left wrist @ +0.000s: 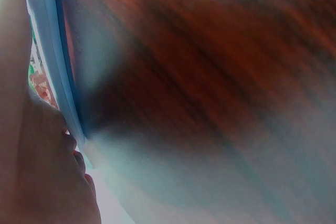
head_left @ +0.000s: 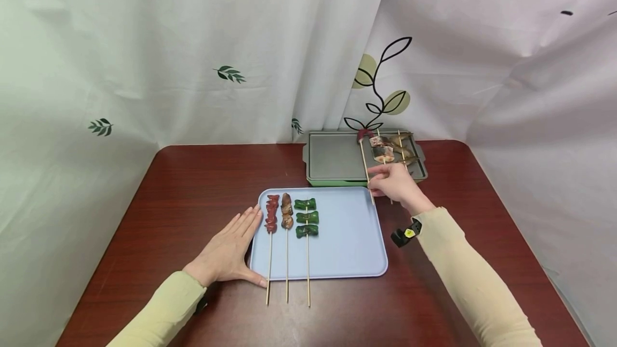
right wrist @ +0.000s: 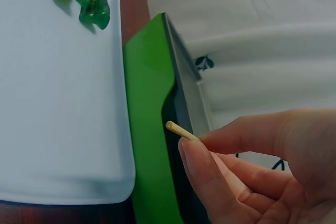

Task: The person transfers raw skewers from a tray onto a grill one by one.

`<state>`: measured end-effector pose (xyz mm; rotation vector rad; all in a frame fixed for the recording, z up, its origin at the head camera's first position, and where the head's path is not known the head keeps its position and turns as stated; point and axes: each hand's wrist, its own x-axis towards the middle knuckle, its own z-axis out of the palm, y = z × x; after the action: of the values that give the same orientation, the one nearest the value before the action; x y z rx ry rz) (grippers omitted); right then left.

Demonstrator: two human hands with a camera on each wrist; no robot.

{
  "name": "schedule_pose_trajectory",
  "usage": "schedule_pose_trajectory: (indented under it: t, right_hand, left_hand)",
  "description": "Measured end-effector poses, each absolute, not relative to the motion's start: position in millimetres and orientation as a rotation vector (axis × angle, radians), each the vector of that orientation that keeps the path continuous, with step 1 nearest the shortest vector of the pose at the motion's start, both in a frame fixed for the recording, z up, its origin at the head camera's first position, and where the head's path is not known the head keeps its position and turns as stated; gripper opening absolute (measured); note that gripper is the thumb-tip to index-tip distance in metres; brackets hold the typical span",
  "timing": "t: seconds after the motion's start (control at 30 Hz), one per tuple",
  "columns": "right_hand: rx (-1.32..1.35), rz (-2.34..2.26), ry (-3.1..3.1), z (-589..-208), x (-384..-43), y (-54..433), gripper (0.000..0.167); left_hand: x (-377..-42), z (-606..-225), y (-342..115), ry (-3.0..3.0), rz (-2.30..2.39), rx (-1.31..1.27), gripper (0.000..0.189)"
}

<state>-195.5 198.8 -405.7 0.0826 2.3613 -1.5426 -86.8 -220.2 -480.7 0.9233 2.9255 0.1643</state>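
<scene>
My right hand pinches the bare lower stick of a skewer with a dark red curved piece at its far end. That skewer lies over the grill pan, its stick end reaching above the blue tray. In the right wrist view the stick's tip sticks out from between thumb and fingers. My left hand rests along the tray's left rim, fingers straight and thumb at the near corner. On the tray lie a red meat skewer, a brown meat skewer and a green pepper skewer.
Beside the held skewer, on the pan's right part, lie a fish-chunk skewer and a skewer of small whole fish. The pan sits on a green base, just behind the tray. A white curtain closes off the table's back.
</scene>
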Motion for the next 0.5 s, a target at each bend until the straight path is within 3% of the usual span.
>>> schedule_pose_trajectory:
  t: [0.5]
  right_hand:
    - [0.038, -1.394, 2.525, -400.5, -187.2, 196.7, 0.047]
  left_hand:
    - [-86.7, -481.2, -219.6, 2.92, 0.175, 0.911, 0.153]
